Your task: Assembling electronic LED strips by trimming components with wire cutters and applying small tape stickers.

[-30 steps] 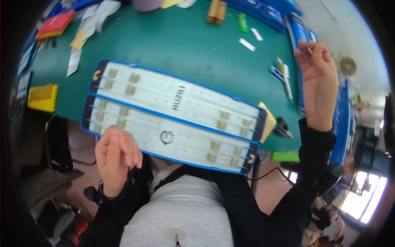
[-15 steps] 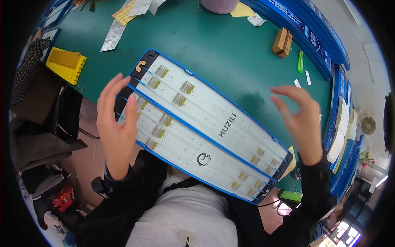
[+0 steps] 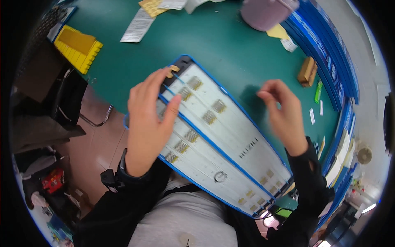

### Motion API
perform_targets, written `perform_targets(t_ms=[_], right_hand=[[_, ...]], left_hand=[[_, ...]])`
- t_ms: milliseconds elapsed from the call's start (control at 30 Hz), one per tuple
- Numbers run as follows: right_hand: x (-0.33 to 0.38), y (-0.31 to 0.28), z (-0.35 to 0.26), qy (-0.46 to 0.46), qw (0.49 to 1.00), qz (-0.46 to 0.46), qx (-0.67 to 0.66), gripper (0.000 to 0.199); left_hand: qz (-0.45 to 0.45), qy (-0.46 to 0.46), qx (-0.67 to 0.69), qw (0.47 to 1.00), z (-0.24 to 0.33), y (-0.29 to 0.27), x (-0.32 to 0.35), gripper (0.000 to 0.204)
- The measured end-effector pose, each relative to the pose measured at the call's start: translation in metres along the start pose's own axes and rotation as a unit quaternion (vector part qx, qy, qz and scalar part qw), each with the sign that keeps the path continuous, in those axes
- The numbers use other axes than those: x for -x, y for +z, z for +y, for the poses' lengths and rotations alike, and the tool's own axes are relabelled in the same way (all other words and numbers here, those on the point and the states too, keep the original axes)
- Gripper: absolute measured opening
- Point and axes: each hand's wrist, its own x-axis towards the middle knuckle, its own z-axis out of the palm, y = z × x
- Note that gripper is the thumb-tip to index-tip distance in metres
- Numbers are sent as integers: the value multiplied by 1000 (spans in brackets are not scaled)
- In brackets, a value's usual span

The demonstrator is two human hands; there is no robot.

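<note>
A long, flat, white case with blue edges lies slantwise in front of me, its near side by my body. Blue ridges run along its length, and yellowish comb-like pieces sit in rows toward both ends. Over its upper-left end is my left hand, thumb and fingers apart, fingertips by a tan tab; whether it presses on the case I cannot tell. My right hand hovers beyond the far long edge, fingers curled and thumb close to the index finger. Anything held there is too small to make out.
On the green table are a yellow ribbed block, papers, a mauve bucket, a small wooden block and a green lighter. Blue rails edge the right side. A black chair stands at left.
The view has shifted, so table things sit farther right. My left hand has come over the case's end. The right hand's fingers have curled closer together, and the case is tilted more steeply.
</note>
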Motion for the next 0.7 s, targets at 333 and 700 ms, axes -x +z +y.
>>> perform_targets(t_ms=[333,700], right_hand=[[-34,29,-54,153,929,-147,-303,21],[-39,48,-48,130,952,-142,-239,23]], left_hand=[[-69,-17,81,994,1,-3,1,41],[-79,-10,62,995,6,-2,-2,41]])
